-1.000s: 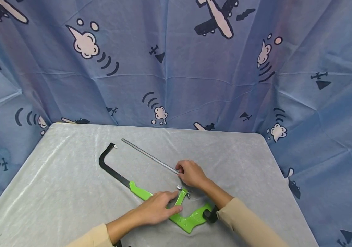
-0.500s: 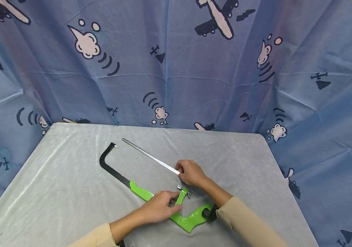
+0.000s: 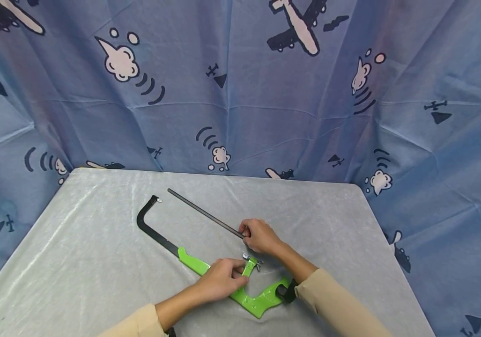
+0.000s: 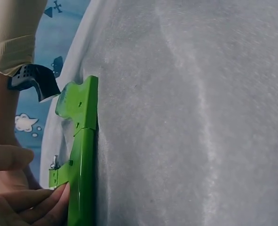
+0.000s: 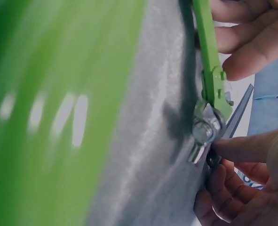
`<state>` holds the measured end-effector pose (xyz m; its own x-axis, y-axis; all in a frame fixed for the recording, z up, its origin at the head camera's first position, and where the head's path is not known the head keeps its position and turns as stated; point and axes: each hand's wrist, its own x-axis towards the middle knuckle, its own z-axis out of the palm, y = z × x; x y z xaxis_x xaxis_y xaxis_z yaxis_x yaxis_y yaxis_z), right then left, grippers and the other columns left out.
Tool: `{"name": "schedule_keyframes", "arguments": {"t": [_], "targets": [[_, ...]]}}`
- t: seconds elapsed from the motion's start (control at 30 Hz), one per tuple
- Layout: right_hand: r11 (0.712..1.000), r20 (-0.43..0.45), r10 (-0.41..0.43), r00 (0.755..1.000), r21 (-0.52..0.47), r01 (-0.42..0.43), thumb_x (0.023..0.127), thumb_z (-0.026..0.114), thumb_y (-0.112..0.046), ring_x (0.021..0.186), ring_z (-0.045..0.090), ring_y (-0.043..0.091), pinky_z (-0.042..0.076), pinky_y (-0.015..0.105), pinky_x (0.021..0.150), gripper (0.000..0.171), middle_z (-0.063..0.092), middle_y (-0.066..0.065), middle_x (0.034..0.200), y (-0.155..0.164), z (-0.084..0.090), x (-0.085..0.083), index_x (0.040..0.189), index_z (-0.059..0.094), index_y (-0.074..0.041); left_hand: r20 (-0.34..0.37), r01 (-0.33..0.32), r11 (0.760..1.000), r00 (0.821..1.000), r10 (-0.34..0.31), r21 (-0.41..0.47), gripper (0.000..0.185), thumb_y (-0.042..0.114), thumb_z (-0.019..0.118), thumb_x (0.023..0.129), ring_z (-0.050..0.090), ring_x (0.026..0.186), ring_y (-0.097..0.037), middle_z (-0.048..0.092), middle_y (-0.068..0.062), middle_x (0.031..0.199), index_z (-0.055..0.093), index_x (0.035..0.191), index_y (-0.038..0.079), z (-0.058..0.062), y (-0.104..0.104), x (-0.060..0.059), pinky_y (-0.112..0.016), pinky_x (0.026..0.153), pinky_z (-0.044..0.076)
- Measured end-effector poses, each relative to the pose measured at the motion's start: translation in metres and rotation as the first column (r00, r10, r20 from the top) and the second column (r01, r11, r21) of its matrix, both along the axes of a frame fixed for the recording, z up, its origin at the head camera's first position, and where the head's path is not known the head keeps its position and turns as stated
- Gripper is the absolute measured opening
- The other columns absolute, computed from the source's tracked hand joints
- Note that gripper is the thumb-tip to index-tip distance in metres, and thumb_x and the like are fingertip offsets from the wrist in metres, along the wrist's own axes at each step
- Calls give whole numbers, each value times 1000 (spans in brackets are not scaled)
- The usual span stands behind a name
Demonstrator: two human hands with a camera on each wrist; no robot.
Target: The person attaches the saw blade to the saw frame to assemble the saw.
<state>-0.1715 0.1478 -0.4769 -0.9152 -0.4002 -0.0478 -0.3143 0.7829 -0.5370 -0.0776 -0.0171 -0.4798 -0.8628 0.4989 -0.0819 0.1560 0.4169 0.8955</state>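
- The right hand point(image 3: 261, 236) pinches the near end of the saw blade point(image 3: 204, 213), whose long axis runs toward the upper left.
- The left hand point(image 3: 222, 279) grips the green saw frame point(image 3: 194, 263) on the desk point(image 3: 76, 262), just below the blade's held end.

Even, bright overhead light; soft faint shadows under both hands on the desk point(image 3: 76, 252). Head view sharp, slight bowing toward edges. Sheen streaks on the desk cover left of the grip. Right wrist view: green frame point(image 5: 59, 113) hugely blurred, close foreground out of focus.
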Motion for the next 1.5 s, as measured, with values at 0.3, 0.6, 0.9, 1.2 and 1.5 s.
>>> {"name": "schedule_keyframes", "arguments": {"t": [0.3,0.6,0.9,1.2,1.5], "targets": [[999,54,16,998,-37,-14,79,69,6,59,47,9,39,26,58,13,54,-3,66,2,0,-3,83,67,-6,4,-15,1000,1000,15,14,41,12,71,80,63,75,-3,68,0,89,67,116,-8,-5,2,-3,-21,66,50],[979,265,83,961,-200,-30,84,59,11,64,53,9,46,23,58,15,64,5,75,9,3,-12,92,71,4,-77,10,1000,997,-10,2,42,6,73,79,59,71,-1,67,-6,89,65,117,-11,-7,2,-2,-19,63,49],[960,415,111,903,-281,11,84,57,9,65,55,9,45,24,60,22,68,8,80,13,6,-16,100,72,8,-122,-16,1000,992,13,-26,44,4,74,76,60,71,-5,65,-3,87,66,117,-9,-9,4,0,-19,64,47],[948,520,75,851,-301,100,90,59,2,69,55,10,46,26,62,22,68,2,84,18,7,-20,108,71,6,-171,-32,996,985,18,-78,49,5,77,72,53,69,-2,58,2,82,66,118,-8,-12,6,1,-20,64,44],[937,558,83,825,-325,126,91,59,-1,71,57,12,47,28,62,22,68,6,87,18,8,-17,109,70,5,-199,-43,995,980,25,-87,50,1,78,70,51,69,-2,57,3,81,67,117,-8,-13,7,1,-20,63,43]]}}
